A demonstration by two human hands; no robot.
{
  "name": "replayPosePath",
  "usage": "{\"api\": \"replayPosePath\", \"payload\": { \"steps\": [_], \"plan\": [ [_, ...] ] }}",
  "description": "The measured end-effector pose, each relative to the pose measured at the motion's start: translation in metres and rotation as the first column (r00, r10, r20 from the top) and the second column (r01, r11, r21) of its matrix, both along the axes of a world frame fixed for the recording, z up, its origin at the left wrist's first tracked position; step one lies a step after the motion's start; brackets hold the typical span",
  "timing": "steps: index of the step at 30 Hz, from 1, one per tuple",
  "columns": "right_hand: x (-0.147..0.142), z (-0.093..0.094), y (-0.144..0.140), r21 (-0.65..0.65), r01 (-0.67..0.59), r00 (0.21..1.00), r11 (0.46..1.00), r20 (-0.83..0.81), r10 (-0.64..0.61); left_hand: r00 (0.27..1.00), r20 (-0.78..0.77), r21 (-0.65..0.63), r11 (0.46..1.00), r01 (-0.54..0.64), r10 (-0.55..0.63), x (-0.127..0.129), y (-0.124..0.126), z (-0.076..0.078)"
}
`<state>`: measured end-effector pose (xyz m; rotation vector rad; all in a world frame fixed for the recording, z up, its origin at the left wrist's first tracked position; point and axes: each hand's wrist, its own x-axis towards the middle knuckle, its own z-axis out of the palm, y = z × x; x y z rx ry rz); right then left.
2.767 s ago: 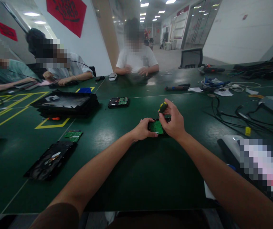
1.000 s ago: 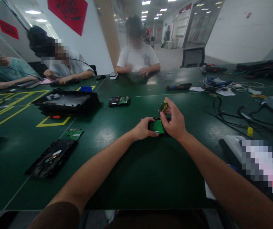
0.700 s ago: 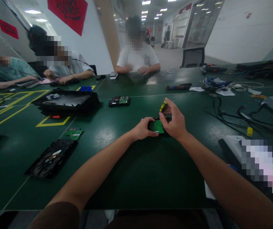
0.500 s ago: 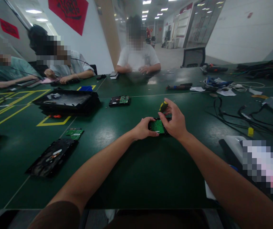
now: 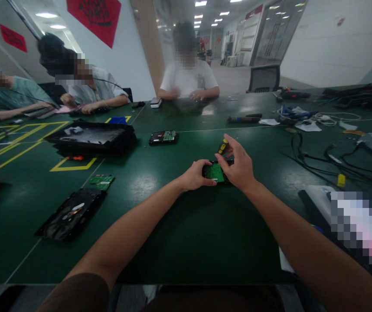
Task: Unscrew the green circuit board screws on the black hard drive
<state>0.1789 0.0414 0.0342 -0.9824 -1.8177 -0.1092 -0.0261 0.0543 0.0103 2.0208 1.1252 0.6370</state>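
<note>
My right hand (image 5: 240,167) grips a screwdriver (image 5: 223,147) | left hand (image 5: 194,175) clasps a hard drive (image 5: 214,173) | risk: screwdriver could slip, being tilted

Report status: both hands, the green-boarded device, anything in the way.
Left hand clasping left end of green-boarded device. Right hand gripping yellow-and-black tool, tip hidden. Device board-side up. Right hand blocking view of its right end.

No text is readable. Past the far edge of the tabletop (image 5: 202,242), a red sign (image 5: 95,21) bears illegible characters.
</note>
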Motion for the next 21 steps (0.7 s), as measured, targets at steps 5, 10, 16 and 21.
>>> {"api": "replayPosePath", "payload": {
  "steps": [5, 10, 16, 21],
  "plan": [
    [-0.0003, 0.0007, -0.0010, -0.037, -0.047, 0.999, 0.998, -0.018, 0.046, 1.000, 0.012, -0.013, 1.000, -0.009, 0.009, -0.0008, 0.0013, -0.0030],
    [0.0010, -0.0008, 0.0012, -0.008, -0.010, 0.999, 1.000, -0.033, 0.009, 1.000, 0.000, -0.006, 1.000, 0.009, -0.009, -0.0012, 0.0013, -0.0029],
    [0.0007, -0.0024, 0.0012, -0.028, -0.046, 0.998, 0.999, -0.041, 0.045, 1.000, 0.000, -0.001, 1.000, -0.011, 0.011, -0.0011, 0.0008, -0.0034],
    [0.0004, -0.0037, 0.0031, -0.005, 0.004, 0.999, 1.000, -0.048, -0.004, 1.000, -0.005, 0.013, 1.000, 0.005, -0.005, -0.0009, 0.0019, -0.0045]
  ]
}}
